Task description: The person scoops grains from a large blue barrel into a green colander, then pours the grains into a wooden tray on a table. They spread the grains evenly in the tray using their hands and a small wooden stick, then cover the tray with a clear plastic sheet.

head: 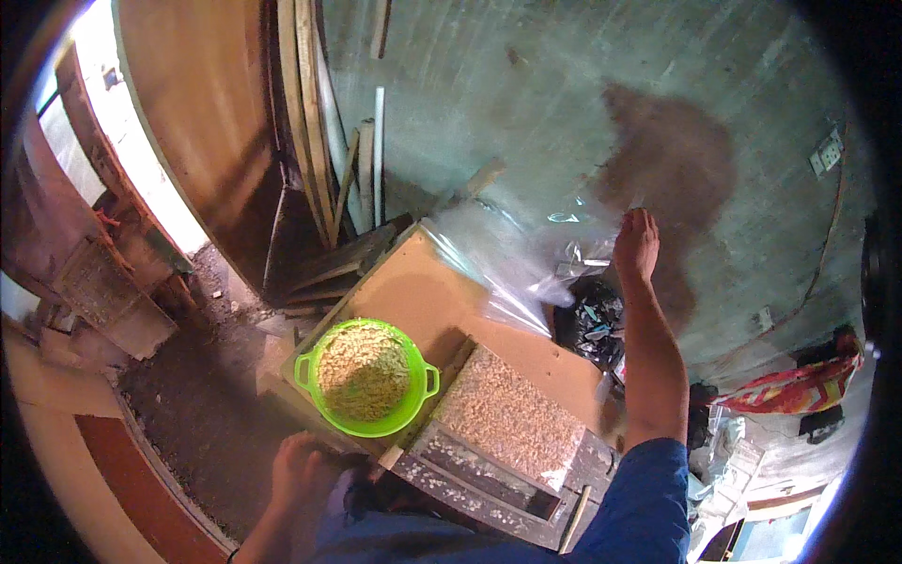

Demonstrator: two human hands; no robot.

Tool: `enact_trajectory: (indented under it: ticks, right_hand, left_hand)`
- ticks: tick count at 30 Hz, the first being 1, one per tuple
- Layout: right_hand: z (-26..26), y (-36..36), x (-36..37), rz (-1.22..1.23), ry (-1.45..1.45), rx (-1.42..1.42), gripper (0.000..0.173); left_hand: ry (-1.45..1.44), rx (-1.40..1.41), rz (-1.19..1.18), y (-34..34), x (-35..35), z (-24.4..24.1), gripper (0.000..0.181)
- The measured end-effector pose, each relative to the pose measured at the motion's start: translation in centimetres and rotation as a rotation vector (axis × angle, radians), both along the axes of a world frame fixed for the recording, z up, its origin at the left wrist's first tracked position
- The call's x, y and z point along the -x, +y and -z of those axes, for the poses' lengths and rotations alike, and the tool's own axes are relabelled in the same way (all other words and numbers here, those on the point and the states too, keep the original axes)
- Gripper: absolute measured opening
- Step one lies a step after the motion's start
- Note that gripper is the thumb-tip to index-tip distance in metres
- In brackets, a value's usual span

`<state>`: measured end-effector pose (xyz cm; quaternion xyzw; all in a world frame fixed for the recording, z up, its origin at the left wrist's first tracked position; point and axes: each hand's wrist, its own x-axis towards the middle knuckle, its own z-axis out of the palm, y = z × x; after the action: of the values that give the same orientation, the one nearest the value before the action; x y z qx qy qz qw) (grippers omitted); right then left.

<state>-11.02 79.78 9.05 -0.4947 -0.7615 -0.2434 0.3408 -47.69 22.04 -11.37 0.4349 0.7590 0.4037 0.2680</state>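
My right hand (638,240) is stretched out over the table's far right side, its fingers bent at the edge of a sheet or bag of clear plastic (521,261); whether they grip it cannot be told. My left hand (296,462) is low at the near left, blurred, just short of the table's edge, with nothing plainly in it. Between the hands, a bright green plastic colander (426,384) with two handles holds pale, grain-like pieces (363,359). Right of it, a wooden tray or frame (479,465) carries a flat layer of small pale-brown pieces (511,409).
The brown board tabletop (416,282) reaches towards a grey-green wall. A black plastic bag (595,324) is by its right side. Wooden planks (303,106) and a white pipe (379,155) lean at the back left. A patterned red cloth (796,388) lies far right.
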Motion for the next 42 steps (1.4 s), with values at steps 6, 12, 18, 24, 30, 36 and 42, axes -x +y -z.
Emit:
enact_trajectory:
  ticks: [6,12,18,24,30,36,42]
  right_hand:
    - [-6.1,-9.1,0.1,-0.135,0.17,-0.019,0.018]
    - [-2.9,-25.3,-2.9,-0.231,0.125,0.051,0.028]
    - [2.6,-39.9,-5.3,-0.45,0.158,0.068,0.006]
    - [6.4,-49.0,-9.3,-0.467,0.178,0.318,0.027]
    - [9.2,-53.7,-12.6,-0.417,0.199,0.396,0.032]
    - [9.5,-55.4,-15.3,-0.326,0.795,0.494,0.048]
    - [10.6,-53.4,-17.9,-0.447,1.368,0.835,0.075]
  left_hand:
    - [-0.075,-0.124,0.09,3.6,-2.0,-4.8,0.032]
    - [-0.238,-0.401,0.363,8.6,-6.9,-9.5,0.04]
    - [-0.678,-0.32,0.608,14.4,-12.7,-12.3,0.059]
    - [-1.338,-0.021,0.83,16.0,-18.3,-10.9,0.063]
    - [-1.481,0.104,0.878,15.5,-22.7,-12.5,0.068]
    - [-1.597,0.058,1.232,14.9,-24.9,-15.1,0.072]
    - [-1.494,0.135,1.415,12.7,-25.7,-16.1,0.069]
